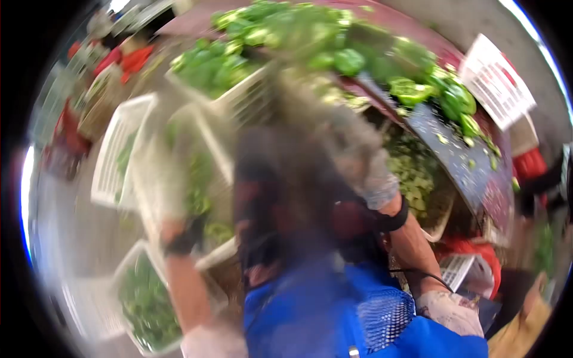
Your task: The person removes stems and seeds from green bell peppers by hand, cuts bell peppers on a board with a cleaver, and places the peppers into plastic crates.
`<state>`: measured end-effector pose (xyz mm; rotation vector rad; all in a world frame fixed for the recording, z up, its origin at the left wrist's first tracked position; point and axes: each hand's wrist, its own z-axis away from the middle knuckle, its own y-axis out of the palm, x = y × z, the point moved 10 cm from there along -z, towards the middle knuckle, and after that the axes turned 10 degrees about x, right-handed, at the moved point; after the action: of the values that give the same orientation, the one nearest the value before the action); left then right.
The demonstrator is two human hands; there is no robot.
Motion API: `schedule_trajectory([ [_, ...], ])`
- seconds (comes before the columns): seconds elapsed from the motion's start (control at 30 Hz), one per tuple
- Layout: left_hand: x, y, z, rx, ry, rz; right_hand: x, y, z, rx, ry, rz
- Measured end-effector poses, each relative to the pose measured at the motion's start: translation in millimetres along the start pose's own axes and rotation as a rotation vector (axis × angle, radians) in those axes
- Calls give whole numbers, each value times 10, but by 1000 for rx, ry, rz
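Note:
My left hand, in a whitish glove, is smeared by motion over a white crate holding green peppers; whether it grips anything is hidden by the blur. My right hand, in a stained pale glove with a dark wristband, hangs near the table edge, its fingers also blurred. Beside it, below the edge, is a container of pale green pepper cores and scraps. Ahead, whole green peppers are heaped on the reddish table. Cut peppers lie along a dark board.
White crates stand on the floor at left; a lower one holds green peppers. A white basket leans at the table's far right. At lower right are a red bag and another person's yellowish sleeve.

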<state>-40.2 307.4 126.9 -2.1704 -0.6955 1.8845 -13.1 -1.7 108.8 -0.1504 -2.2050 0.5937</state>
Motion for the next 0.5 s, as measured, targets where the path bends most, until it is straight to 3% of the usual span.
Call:
schedule_trajectory([
  [0.03, 411, -136, 128, 9, -141, -35, 132, 144, -137, 99, -64, 476],
  [0.13, 1447, 62, 698, 249, -397, -148, -211, -132, -34, 116, -138, 966],
  [0.23, 2293, 571, 1420, 638, -431, -259, -1062, -756, 20, -104, 4, 624],
  [0.27, 2336, 611, 1502, 646, -431, -352, -1319, -882, -98, -135, 60, 667],
  [0.37, 2104, 650, 1600, 622, -403, -541, -1996, -683, -629, 135, 51, 1146],
  [0.47, 1752, 652, 1638, 573, -292, -556, -2399, -560, -1303, 58, 292, 1079],
  [0.5, 1783, 657, 1674, 559, -366, -527, -2310, -494, -1467, 114, 311, 1097],
])
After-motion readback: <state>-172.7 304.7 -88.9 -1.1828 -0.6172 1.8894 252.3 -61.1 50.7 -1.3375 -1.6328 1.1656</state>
